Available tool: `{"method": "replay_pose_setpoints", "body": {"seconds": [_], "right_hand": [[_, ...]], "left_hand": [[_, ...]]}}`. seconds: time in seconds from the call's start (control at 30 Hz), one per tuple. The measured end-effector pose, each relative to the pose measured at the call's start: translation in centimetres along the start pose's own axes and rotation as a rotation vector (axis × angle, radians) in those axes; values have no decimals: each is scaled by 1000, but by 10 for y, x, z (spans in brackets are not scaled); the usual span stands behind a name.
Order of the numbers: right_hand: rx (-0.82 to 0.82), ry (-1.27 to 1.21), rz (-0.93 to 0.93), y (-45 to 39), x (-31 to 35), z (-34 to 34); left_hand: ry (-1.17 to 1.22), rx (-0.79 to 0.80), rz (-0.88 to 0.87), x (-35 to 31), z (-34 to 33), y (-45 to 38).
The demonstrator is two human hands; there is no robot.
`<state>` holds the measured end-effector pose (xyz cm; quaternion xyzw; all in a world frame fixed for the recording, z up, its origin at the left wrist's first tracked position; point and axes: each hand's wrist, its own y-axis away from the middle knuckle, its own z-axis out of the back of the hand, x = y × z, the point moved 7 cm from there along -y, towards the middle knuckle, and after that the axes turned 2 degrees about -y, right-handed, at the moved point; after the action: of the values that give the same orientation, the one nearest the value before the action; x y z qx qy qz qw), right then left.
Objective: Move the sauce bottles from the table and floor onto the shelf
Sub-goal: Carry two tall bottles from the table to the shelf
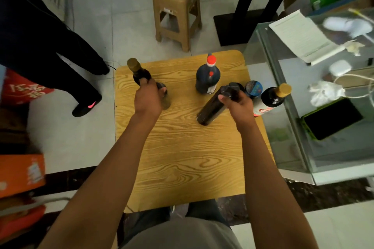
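Your left hand (pixel 148 95) grasps the gold-capped dark bottle (pixel 139 74) by its shoulder; your right hand (pixel 237 103) clutches a tilted black-capped bottle (pixel 212 108) near its neck (high grips suit lifting). Both bottles sit over the wooden table (pixel 182 157).

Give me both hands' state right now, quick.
Left hand: gripping the gold-capped dark bottle.
Right hand: gripping the black-capped dark bottle.

Five dark sauce bottles (pixel 207 76) on wooden table (pixel 182 147), two gripped
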<state>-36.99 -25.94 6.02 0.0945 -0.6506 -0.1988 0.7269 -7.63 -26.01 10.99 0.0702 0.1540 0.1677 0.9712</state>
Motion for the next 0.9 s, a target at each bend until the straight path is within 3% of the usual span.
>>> {"method": "replay_pose_setpoints", "body": {"seconds": [0.1, 0.27, 0.37, 0.47, 0.53, 0.7, 0.83, 0.9], "right_hand": [[-11, -187, -40, 9, 2, 8], [12, -535, -109, 29, 0, 5], [34, -676, -166, 43, -7, -6], [59, -884, -270, 54, -21, -22], [72, -924, -329, 59, -32, -26], [197, -1054, -444, 76, -57, -35], [272, -1126, -498, 88, -61, -43], [328, -1110, -491, 93, -61, -45]], "left_hand": [[-13, 8, 15, 5, 1, 11], [37, 38, -157, -6, 1, 31], [120, 16, -161, -14, 1, 39], [373, 75, -72, -9, -17, 45], [585, 178, -4, -2, -35, 49], [823, 466, 103, 3, -63, 65], [985, 460, 277, 2, -65, 72], [1209, 532, 369, 1, -73, 79]]}}
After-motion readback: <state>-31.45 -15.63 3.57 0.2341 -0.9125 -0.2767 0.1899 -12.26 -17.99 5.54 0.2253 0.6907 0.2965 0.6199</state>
